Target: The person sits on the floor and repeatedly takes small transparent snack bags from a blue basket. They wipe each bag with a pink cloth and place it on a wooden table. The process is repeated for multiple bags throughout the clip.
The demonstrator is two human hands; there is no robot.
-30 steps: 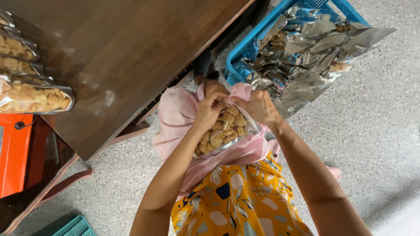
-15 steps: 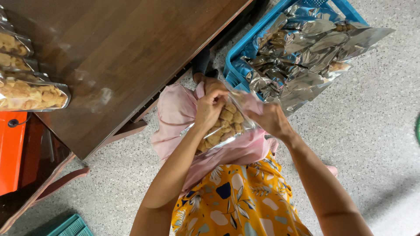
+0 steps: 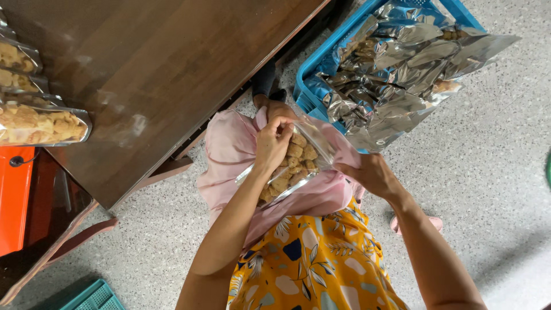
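Two hands are working one clear snack pouch (image 3: 293, 163): left hand (image 3: 272, 143) pinching the top seal, right hand (image 3: 370, 174) gripping its right edge, best kept taut and level.

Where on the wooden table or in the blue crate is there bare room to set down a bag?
The wooden table is bare from the filled snack bags at its left edge across to its right edge. The blue crate is crowded with silver foil bags.
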